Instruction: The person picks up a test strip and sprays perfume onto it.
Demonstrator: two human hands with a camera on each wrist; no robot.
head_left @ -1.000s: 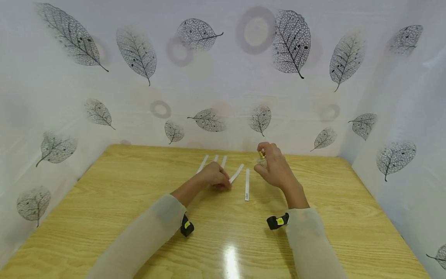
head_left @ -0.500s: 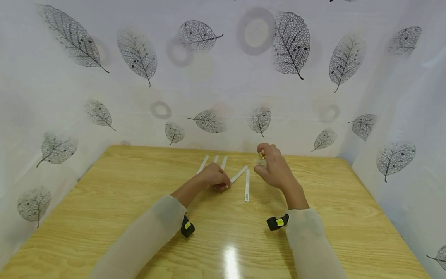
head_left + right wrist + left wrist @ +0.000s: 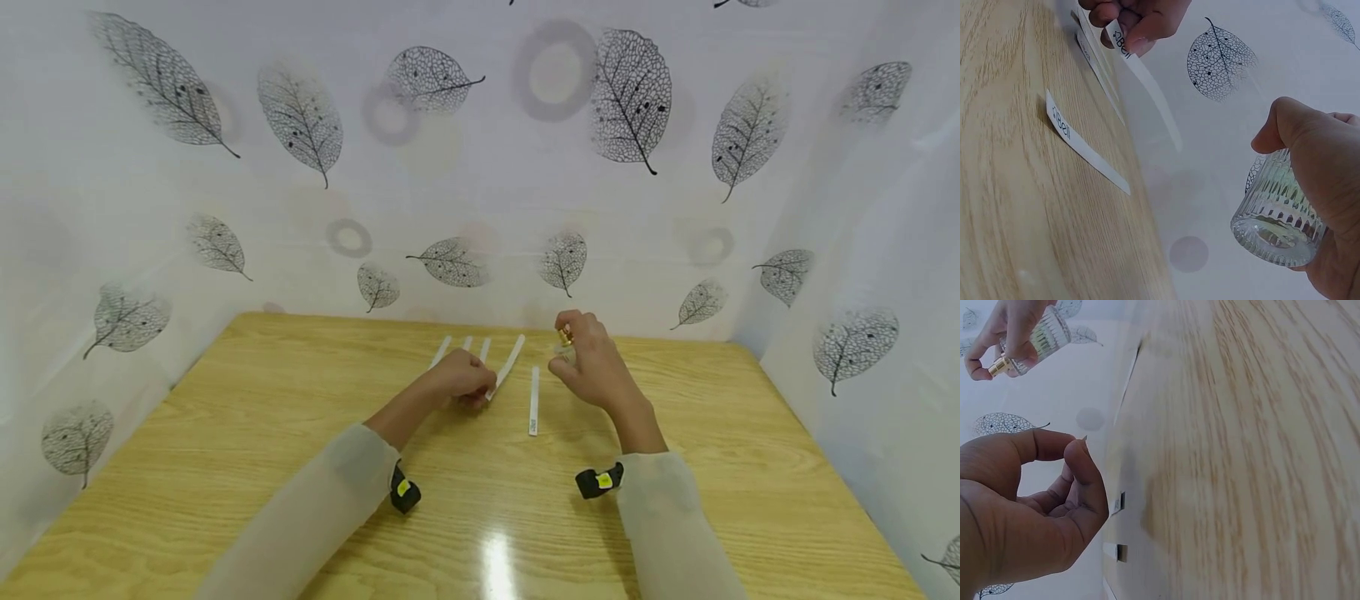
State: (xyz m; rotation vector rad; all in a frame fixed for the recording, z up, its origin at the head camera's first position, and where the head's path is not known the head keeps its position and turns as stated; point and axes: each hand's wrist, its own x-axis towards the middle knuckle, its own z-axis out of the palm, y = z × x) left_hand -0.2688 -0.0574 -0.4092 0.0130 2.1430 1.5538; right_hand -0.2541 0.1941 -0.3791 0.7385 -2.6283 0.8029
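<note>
My left hand [image 3: 465,379] pinches one end of a white paper scent strip [image 3: 508,365] between thumb and index finger. In the right wrist view this strip [image 3: 1159,100] is raised, printed end at the fingertips, its free end bending away. My right hand [image 3: 594,360] grips a ribbed clear-glass perfume bottle [image 3: 1275,215], tilted, with its index finger on the gold spray top [image 3: 1000,365]. Pale liquid shows inside the glass. The bottle is apart from the strip, to its right in the head view.
One printed strip [image 3: 534,404] lies on the wooden table [image 3: 480,492] between the hands. Several more strips [image 3: 440,351] lie side by side beyond the left hand, partly hidden by it. A leaf-patterned white curtain [image 3: 480,167] stands behind the table.
The held strip's free end first swung right toward the strip on the table, then back left and away from me. Both hands have stayed nearly in place.
</note>
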